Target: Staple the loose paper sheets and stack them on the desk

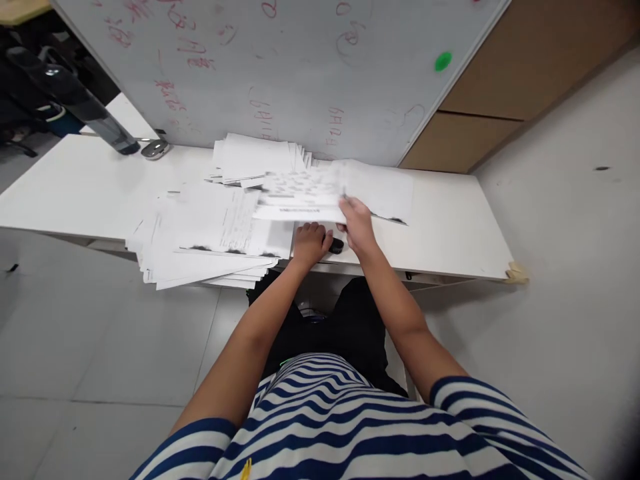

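Note:
My right hand (357,225) grips a printed sheet of paper (303,193) by its right edge, thumb on top. The sheet is smeared by motion and held above the desk. My left hand (311,244) rests palm down near the desk's front edge, its fingers apart. Beside its thumb sits a small black object (337,246), too small to name; I cannot tell whether they touch. To the left lies a fanned pile of printed papers (200,220), partly overhanging the front edge. A white sheet (383,190) with a dark smudged edge lies behind my right hand.
Another paper stack (257,157) leans near the whiteboard (300,67) behind the white desk (450,227). A computer mouse (155,149) and a dark clear bottle (107,127) stand at the back left. Tan tape (517,273) covers the desk's right front corner.

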{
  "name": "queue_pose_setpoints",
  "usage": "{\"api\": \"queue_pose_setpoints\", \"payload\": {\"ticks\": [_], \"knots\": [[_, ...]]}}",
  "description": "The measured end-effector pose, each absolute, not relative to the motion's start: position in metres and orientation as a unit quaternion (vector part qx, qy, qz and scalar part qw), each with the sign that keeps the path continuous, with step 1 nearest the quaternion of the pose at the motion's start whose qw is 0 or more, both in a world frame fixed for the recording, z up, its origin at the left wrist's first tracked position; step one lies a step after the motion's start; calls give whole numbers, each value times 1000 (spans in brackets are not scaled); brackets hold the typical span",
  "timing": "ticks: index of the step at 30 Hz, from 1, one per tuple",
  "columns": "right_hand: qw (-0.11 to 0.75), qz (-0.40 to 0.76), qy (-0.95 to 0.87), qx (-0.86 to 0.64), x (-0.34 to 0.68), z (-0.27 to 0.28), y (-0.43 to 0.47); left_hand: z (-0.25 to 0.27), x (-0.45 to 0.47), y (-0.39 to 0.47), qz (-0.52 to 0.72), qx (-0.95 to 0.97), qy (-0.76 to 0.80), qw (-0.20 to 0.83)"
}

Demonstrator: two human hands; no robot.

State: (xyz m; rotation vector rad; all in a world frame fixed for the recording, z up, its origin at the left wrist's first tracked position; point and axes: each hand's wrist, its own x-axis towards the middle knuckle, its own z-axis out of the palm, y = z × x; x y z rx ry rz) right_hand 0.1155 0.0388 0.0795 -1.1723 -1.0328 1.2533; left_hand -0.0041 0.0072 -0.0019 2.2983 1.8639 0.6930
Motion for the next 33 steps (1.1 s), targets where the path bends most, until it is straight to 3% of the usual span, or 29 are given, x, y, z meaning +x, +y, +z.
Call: {"api": "queue_pose_setpoints", "payload": {"ticks": [5,8,14,17,21,33], "knots": [[443,512,-534,-506,10,82,161,4,-2,1,214,762,611,15],[405,425,-604,-539,-14,73,191,3,-4,1,199,768,609,-1],[336,140,-707,-607,76,44,173,-2,-6,3,214,769,602,-11],[249,88,-729,-632,137,31,156,-5,-7,4,228,772,593,-21],[113,119,-733,-660,186,8,143,-6,-7,5,238,771,591,-16],[268,61,-674,-686,187,-9,129,-3,-7,5,243,766,596,-9]]}}
